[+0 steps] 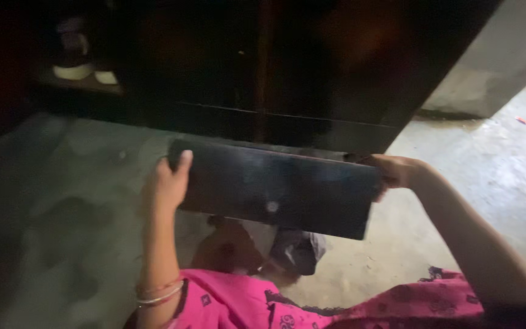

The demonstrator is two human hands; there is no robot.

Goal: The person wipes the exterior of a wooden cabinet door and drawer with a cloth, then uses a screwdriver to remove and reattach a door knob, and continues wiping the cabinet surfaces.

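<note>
Pink garment point(336, 307), both hands point(168, 183) point(397, 172) clasped on dark drawer point(275, 189) over concrete floor point(62, 213), by cabinet point(263, 61).

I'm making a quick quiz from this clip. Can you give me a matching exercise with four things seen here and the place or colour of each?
1 left hand
2 right hand
3 shoes
4 garment

A pink, at the bottom edge
B on the dark panel's right end
C on the panel's left end
D top left, on a dark shelf

Pairs: 1-C, 2-B, 3-D, 4-A
</note>
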